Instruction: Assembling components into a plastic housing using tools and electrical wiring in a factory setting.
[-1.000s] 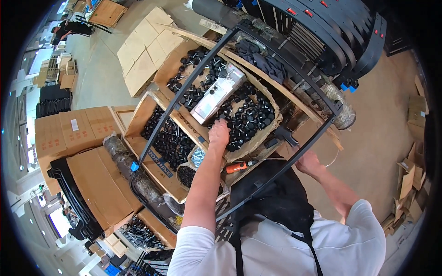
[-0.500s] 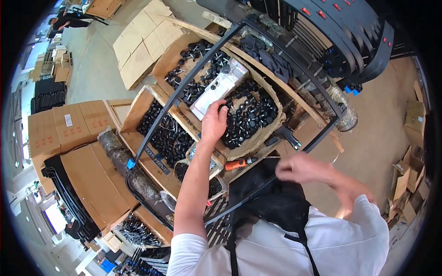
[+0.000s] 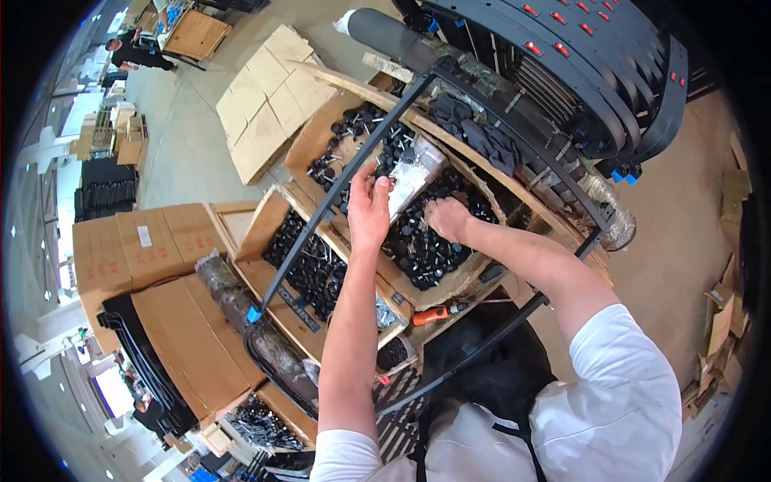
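Observation:
My left hand (image 3: 370, 212) is raised beside the dark tubular frame (image 3: 333, 189), fingers and thumb apart, near one end of a white box (image 3: 416, 178). A small dark spot shows by its thumb; I cannot tell it from the parts behind. My right hand (image 3: 450, 218) reaches into a cardboard box (image 3: 450, 277) over black round-headed bolts (image 3: 427, 255). Its fingers are curled, and their tips and anything in them are hidden. The white box lies across the bolts, between the two hands. The frame spans the boxes and passes under my right forearm.
An orange and black hand tool (image 3: 434, 315) lies at the box's near edge. More black parts fill a left-hand carton (image 3: 309, 325). Dark curved panels (image 3: 594, 72) are stacked far right. Large cartons (image 3: 181, 321) stand left. A person (image 3: 136, 55) is in the far left background.
My right hand has gone from above my apron, forward and left, into the box of bolts. My left hand has turned, its fingers now spread beside the frame. The whole view has shifted slightly.

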